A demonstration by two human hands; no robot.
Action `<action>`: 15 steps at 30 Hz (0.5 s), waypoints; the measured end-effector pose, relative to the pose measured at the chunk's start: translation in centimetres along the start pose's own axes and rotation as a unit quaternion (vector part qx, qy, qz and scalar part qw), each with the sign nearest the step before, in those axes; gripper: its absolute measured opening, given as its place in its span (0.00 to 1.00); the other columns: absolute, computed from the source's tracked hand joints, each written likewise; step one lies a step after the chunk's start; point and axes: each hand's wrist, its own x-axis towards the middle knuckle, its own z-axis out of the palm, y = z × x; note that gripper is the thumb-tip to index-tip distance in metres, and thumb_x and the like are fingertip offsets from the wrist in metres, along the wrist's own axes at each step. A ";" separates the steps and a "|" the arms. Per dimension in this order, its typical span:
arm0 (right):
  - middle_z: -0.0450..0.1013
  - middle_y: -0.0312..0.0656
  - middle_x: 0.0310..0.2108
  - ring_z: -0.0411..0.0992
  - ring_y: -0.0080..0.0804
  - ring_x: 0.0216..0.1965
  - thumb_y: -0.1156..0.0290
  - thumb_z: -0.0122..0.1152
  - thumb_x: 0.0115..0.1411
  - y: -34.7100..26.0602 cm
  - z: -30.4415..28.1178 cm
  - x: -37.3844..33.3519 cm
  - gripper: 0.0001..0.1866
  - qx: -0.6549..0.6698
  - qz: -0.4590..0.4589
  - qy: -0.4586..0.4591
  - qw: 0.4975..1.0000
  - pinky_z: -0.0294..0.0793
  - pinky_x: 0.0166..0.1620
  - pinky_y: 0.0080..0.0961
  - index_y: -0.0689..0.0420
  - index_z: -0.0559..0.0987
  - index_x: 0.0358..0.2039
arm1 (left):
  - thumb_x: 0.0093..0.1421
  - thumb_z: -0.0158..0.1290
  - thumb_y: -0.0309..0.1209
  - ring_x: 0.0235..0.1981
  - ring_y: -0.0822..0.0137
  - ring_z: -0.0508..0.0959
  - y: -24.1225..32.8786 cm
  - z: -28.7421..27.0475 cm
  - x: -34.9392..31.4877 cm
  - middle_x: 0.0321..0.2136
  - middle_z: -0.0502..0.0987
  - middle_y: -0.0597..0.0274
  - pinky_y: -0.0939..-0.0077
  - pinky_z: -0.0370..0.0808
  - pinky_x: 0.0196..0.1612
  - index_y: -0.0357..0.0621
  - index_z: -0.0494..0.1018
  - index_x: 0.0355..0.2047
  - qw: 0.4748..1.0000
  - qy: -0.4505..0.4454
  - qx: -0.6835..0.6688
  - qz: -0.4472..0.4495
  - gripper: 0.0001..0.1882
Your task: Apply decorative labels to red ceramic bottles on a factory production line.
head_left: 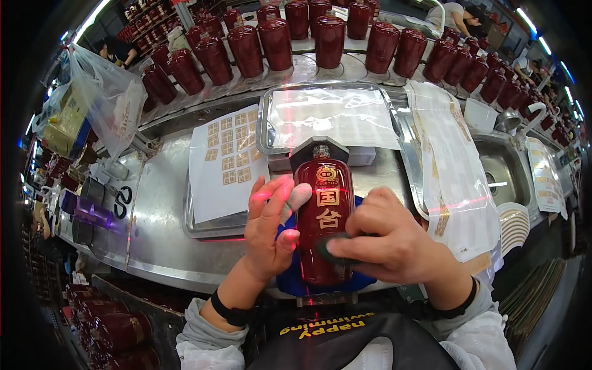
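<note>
A dark red glass bottle (325, 256) with gold lettering lies on its back in front of me, neck away from me. Its shoulders rest against a dark angular holder (302, 150), with blue material (287, 277) beneath its lower part. My left hand (269, 228) is beside the bottle's left side, fingers apart, a whitish cover on one finger touching or nearly touching the glass. Closed around a small dark green pad (336, 250), my right hand (391, 237) presses it on the bottle's lower right front. The pad's far part is hidden by my fingers.
A sheet of gold stickers (209, 179) lies left on a metal tray. Behind the bottle is another tray (265, 132) with white sheets. Long label strips (459, 185) hang right, near a sink (499, 166). Red bottles (330, 43) line the far conveyor; more (120, 330) stand lower left.
</note>
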 end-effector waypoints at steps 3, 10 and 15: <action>0.71 0.37 0.28 0.71 0.30 0.29 0.72 0.66 0.52 -0.7 0.5 -0.4 0.11 0.155 0.196 0.126 0.960 0.69 0.35 0.28 0.57 0.78 0.36 | 0.65 0.43 0.51 0.56 0.50 0.69 0.5 0.1 -0.4 0.49 0.73 0.44 0.48 0.53 0.65 0.31 0.68 0.54 1.000 0.013 -0.001 0.005 0.33; 0.73 0.33 0.27 0.68 0.13 0.28 0.65 0.58 0.65 1.2 5.5 -2.4 0.12 0.366 0.396 0.255 0.803 0.69 0.30 0.15 0.61 0.74 0.37 | 0.66 0.42 0.53 0.56 0.57 0.69 1.7 0.2 -0.8 0.47 0.76 0.53 0.48 0.50 0.65 0.32 0.73 0.51 0.995 -0.049 0.076 0.049 0.32; 0.72 0.32 0.27 0.66 0.13 0.28 0.64 0.58 0.65 1.5 6.1 -3.6 0.12 0.383 0.412 0.267 0.783 0.68 0.30 0.15 0.61 0.74 0.37 | 0.67 0.40 0.52 0.54 0.60 0.69 2.0 -0.3 -0.7 0.44 0.79 0.62 0.50 0.48 0.66 0.35 0.73 0.51 0.992 -0.059 0.101 0.050 0.31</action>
